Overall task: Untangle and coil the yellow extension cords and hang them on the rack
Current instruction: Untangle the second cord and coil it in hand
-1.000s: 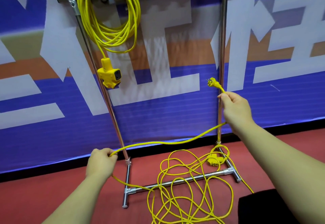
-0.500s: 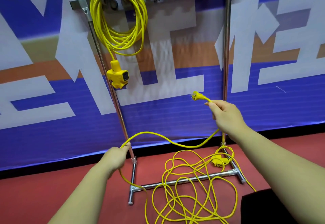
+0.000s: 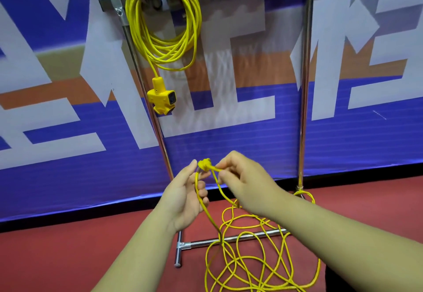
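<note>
Judged light and limp, the cord (image 3: 251, 218) is pinched behind its plug (image 3: 204, 164) by the right hand (image 3: 246, 183) and clasped by the left hand (image 3: 185, 197), fingers curled.

We're getting bright, even light, prob from overhead, w/ barely any shadow on the red floor (image 3: 68, 257). Glare streaks run down the rack (image 3: 304, 85) poles. Wide-angle bends the banner (image 3: 343, 131) near the edges, and its middle looks rippled. Left hand (image 3: 185, 197), right hand (image 3: 245, 181) and yellow cord (image 3: 204, 165) are a bit soft.
</note>
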{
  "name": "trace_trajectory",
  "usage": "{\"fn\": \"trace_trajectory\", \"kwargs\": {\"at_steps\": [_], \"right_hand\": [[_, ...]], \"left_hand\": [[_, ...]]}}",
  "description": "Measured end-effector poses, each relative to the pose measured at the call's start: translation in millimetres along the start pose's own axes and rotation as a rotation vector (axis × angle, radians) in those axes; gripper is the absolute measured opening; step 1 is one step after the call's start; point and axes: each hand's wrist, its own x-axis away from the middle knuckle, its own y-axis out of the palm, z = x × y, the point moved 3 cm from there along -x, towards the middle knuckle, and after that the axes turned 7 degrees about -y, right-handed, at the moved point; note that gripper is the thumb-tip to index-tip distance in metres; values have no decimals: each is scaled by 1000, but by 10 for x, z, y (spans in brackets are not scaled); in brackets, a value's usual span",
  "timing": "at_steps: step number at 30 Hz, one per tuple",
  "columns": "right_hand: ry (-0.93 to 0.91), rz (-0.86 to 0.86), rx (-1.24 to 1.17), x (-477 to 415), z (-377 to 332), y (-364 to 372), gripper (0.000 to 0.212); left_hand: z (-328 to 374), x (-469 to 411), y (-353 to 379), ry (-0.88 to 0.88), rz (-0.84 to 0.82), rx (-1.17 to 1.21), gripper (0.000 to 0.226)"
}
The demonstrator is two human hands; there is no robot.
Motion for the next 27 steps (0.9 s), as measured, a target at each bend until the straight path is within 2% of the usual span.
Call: {"fn": "trace_trajectory", "kwargs": {"at_steps": [3, 6, 9, 11, 13, 16, 18, 21, 23, 25, 27], "right_hand": [[-81, -110, -10, 53, -28, 155, 7], [-137, -196, 48, 78, 37, 290, 11], [-159, -276, 131, 96, 106, 369, 15], [-168, -265, 125, 99, 113, 351, 12], [-136, -190, 88, 65, 124, 247, 5], [-38, -149, 131, -14, 212, 62, 4], [70, -249, 168, -37, 354, 11, 5], [265, -591, 297, 62, 632, 91, 22], [336, -797, 357, 173, 772, 222, 36], [368, -897, 336, 257, 816, 373, 53], [373, -922, 235, 305, 832, 570, 71]], "left_hand": [[10, -24, -43, -3, -21, -35, 43], [19, -45, -74, 0, -65, 41, 45], [78, -24, -90, 111, 18, -1, 26], [167, 27, -124, 236, 89, -114, 17], [241, 75, -192, 308, 116, -195, 19], [279, 141, -265, 271, 81, -198, 30], [295, 157, -289, 249, 94, -200, 40], [342, 168, -306, 219, 103, -154, 56], [369, 187, -283, 196, 71, -86, 53], [377, 203, -242, 170, 12, -4, 50], [389, 213, -196, 166, -52, 79, 53]]}}
